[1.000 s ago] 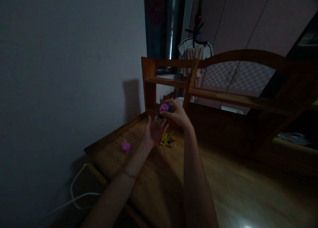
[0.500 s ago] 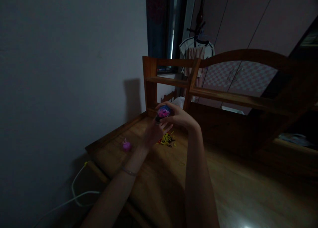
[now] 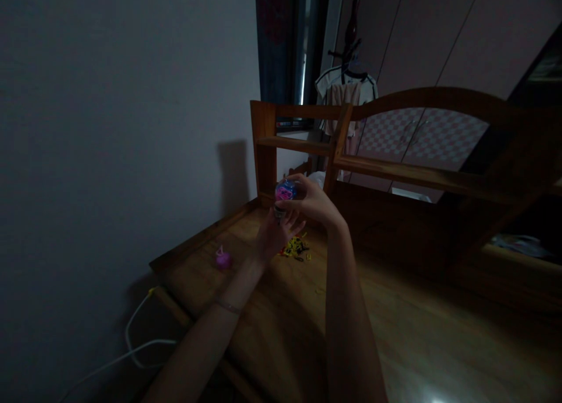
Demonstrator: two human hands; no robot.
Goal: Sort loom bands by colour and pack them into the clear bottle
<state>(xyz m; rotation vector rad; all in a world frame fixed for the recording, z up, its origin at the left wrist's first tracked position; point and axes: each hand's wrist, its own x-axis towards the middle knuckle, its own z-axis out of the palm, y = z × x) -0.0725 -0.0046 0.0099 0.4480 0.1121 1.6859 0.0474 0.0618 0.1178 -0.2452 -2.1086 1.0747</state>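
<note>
My right hand [image 3: 314,201] grips a small clear bluish container [image 3: 285,190] with pink strands inside, its narrower dark end tilted downward. Just under that end is my left hand [image 3: 274,233], palm up and fingers spread; whether anything lies in the palm is too dark to see. Behind the left hand, a pile of small yellow and black pieces [image 3: 296,246] lies on the wooden desk [image 3: 281,327], with a bit of red at its edge. A purple-pink round object with a loop on top [image 3: 223,259] sits left of my left forearm.
A wooden shelf frame [image 3: 395,168] rises along the desk's back. The wall [image 3: 132,127] stands close on the left. A white cable [image 3: 132,351] hangs by the desk's left edge. One thin yellow band [image 3: 319,290] lies near my right forearm.
My right hand has shifted slightly left and up with the container, which shows more of its side. The left fingers have spread wider beneath it.
</note>
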